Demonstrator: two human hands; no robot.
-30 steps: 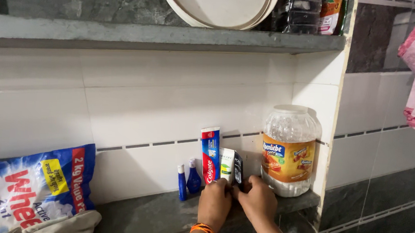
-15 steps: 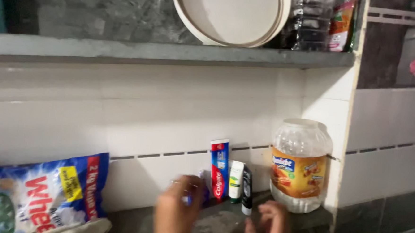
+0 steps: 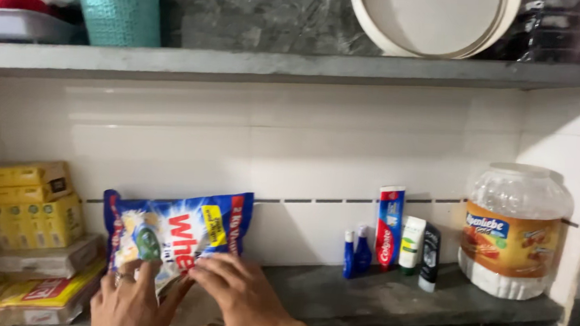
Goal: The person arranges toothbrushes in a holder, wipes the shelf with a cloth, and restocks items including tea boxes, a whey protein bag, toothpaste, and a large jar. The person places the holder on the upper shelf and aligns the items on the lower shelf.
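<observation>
Lower shelf, catalogued left to right against the blue detergent bag, which leans upright on the white tiled wall at the shelf's left-centre.

1. Far left of the bag I log a stack of yellow cartons sitting on flatter packets.
2. Left hand: fingers spread wide and laid flat on the lower left of the bag's face; a ring shows on one finger. I see no closed grasp.
3. The bag itself: blue, with red and yellow print, its bottom edge hidden behind both hands.
4. Right hand: fingers spread wide, tips touching the bag's lower right corner, palm hanging over the shelf just right of it.
5. Well right of the bag I count two small dark blue bottles side by side.
6. Just beyond them a red and blue toothpaste carton stands upright.
7. Next, a short white tube, then a black tube set a little forward.
8. Farthest right of the bag, a large clear plastic jar with an orange label stands near the shelf end.

Upper shelf, above the bag: a teal basket to the left, a round cream basin to the right.
</observation>
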